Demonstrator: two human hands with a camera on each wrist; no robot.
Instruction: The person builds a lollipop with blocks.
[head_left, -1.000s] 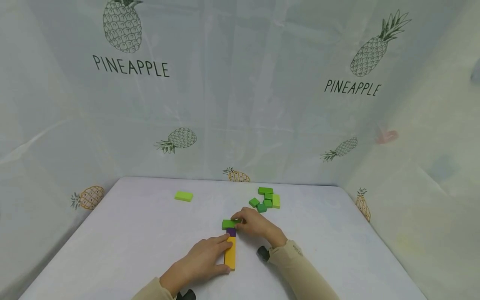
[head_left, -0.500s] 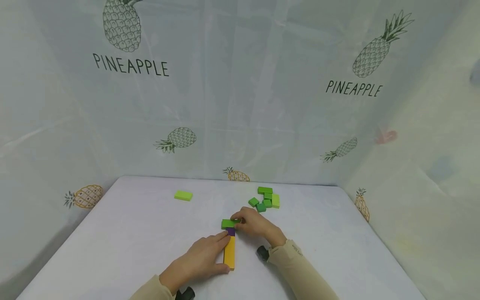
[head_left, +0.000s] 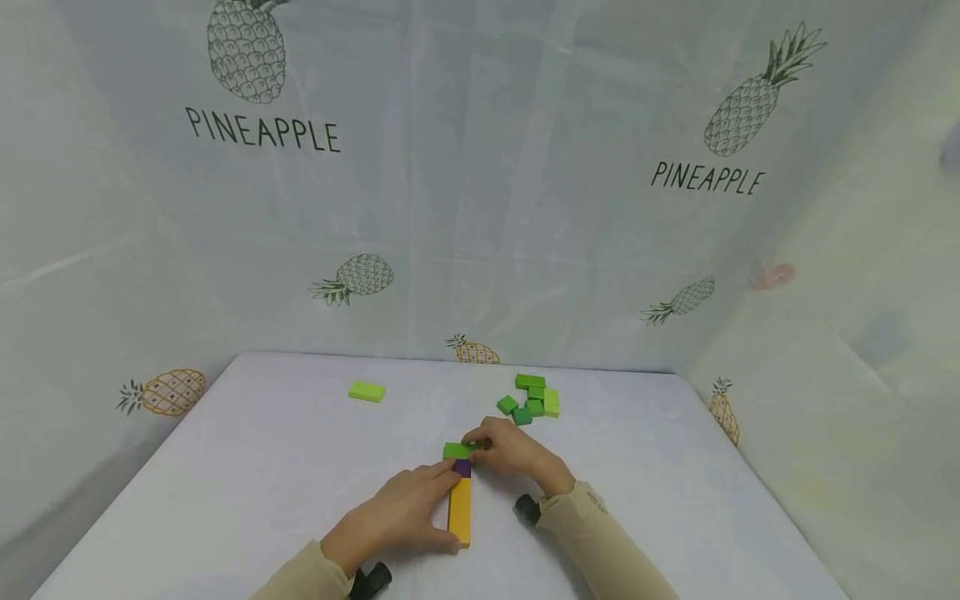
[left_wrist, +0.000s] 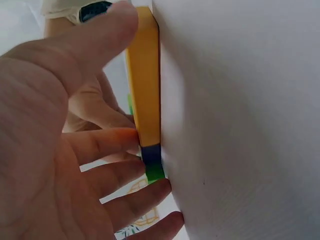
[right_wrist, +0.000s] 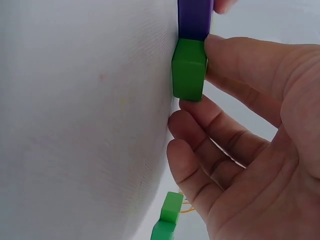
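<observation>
A long yellow block (head_left: 460,517), a small purple block (head_left: 462,468) and a green block (head_left: 454,451) form a T on the table, with the green one crosswise at the far end. My left hand (head_left: 401,510) lies along the left side, its fingers fairly straight. In the left wrist view its thumb (left_wrist: 95,47) is at the yellow block's near end, and a fingertip touches that block close to the purple one. My right hand (head_left: 513,446) pinches the right end of the green block (right_wrist: 189,70) between thumb and fingers; those fingers partly cover it in the head view.
Several green blocks (head_left: 535,407) sit clustered at the back right, including a light green one (head_left: 551,402). Another light green block (head_left: 367,392) lies alone at the back left. A pineapple-print curtain (head_left: 480,208) hangs behind the white table (head_left: 300,450).
The yellow, purple and green row has shifted slightly toward me, and the right hand has come with the green block. The clustered blocks stay put.
</observation>
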